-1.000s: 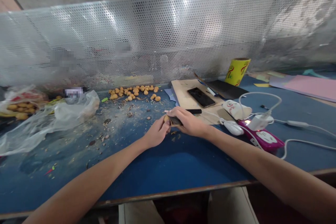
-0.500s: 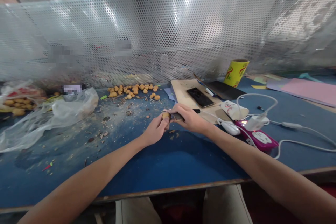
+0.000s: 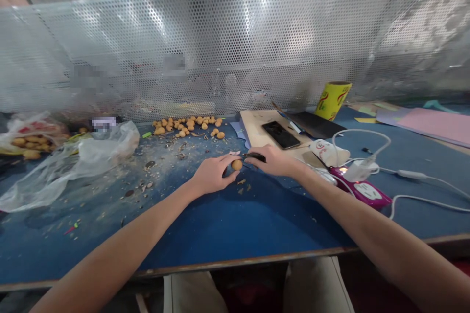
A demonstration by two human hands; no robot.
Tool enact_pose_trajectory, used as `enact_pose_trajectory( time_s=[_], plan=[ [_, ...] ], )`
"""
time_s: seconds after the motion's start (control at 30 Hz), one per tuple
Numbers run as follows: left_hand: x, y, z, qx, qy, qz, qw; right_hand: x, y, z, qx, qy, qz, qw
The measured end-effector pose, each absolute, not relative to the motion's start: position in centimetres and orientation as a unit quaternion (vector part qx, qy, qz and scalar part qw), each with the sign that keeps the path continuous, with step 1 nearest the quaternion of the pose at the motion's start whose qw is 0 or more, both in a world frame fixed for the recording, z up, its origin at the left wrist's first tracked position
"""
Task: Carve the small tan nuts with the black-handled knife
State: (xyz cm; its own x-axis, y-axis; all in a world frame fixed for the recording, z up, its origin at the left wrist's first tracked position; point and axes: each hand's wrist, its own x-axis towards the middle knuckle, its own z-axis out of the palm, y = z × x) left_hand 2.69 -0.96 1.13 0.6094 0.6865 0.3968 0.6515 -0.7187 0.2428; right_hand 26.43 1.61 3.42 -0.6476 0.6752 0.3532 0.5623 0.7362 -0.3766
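Between the thumb and fingers of my left hand [image 3: 216, 174] is a small round tan fruit [image 3: 237, 165], above the blue table [image 3: 220, 230]. Just right of it, my right hand [image 3: 270, 160] is closed around a dark-handled tool [image 3: 255, 157], whose tip points toward the fruit. What kind of tool it is cannot be made out. Several similar tan fruits [image 3: 190, 122] lie in a loose group at the back of the table, beyond my hands. Small crumbs and peel bits are scattered left of my left hand.
Clear plastic bags [image 3: 99, 149], one with more fruits, lie at the left. A phone [image 3: 281, 135] rests on cardboard. At the right are a yellow roll [image 3: 333, 101], a magenta power strip [image 3: 367, 193] with white cables and pink paper [image 3: 433, 120]. Perforated metal [image 3: 220, 49] stands behind.
My hands have moved slightly apart. The fruit now shows more fully in my left fingers, and the tool has turned within my right hand. The view has shifted slightly.
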Motion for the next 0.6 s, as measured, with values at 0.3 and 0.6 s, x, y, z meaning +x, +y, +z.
enact_pose_trajectory(
  time_s=[0.3, 0.6],
  plan=[
    [2.9, -1.0, 1.4, 0.907, 0.383, 0.17, 0.049, 25.6, 1.3, 3.2, -0.351, -0.905, 0.098, 0.22],
    [2.9, -1.1, 1.1, 0.92, 0.371, 0.117, 0.05, 25.0, 1.2, 2.8, -0.36, -0.905, 0.081, 0.212]
  ],
)
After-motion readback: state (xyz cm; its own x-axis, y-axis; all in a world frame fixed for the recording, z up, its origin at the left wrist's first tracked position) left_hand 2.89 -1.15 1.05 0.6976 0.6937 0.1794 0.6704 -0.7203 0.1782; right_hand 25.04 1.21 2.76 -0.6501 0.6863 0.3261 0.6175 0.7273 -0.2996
